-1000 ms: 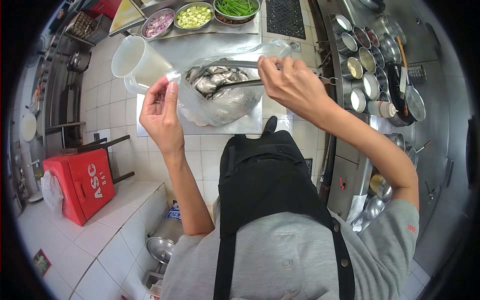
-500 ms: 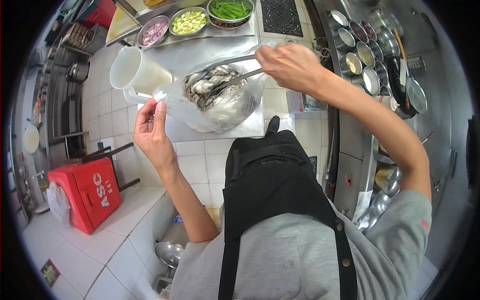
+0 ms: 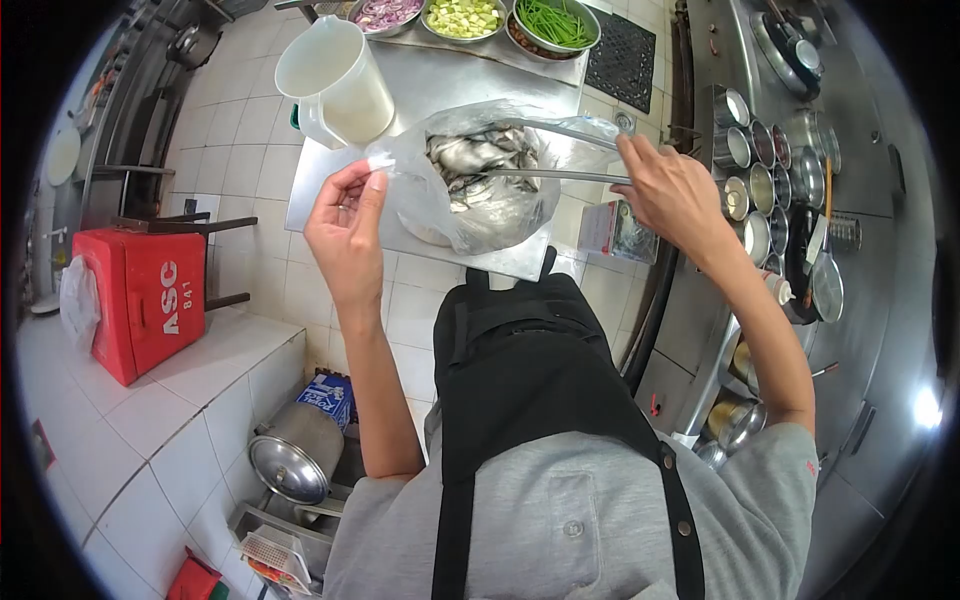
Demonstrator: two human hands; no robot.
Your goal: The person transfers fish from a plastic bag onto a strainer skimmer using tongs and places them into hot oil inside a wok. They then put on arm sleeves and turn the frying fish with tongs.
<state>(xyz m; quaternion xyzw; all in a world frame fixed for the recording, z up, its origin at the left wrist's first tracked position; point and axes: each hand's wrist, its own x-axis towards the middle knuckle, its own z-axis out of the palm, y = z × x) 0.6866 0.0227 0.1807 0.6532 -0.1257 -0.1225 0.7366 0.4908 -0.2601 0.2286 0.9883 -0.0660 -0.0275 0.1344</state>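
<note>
The left hand [image 3: 345, 218] has thumb and fingertips pinched closed on the edge of a clear plastic bag [image 3: 498, 228], which sits open on the metal table [image 3: 435, 85]. Glossy grey-and-white food pieces [image 3: 478, 155], of unclear kind, lie inside it. The right hand [image 3: 675, 195] has its fingers closed around metal tongs [image 3: 570, 176]; their arms stand apart, reaching into the bag's mouth. Near the left hand stands a translucent plastic jug [image 3: 350, 95], its contents unclear. Beyond are bowls of chopped purple onion [image 3: 388, 12], diced pale-green vegetable [image 3: 463, 15] and cut green stalks [image 3: 553, 20].
</note>
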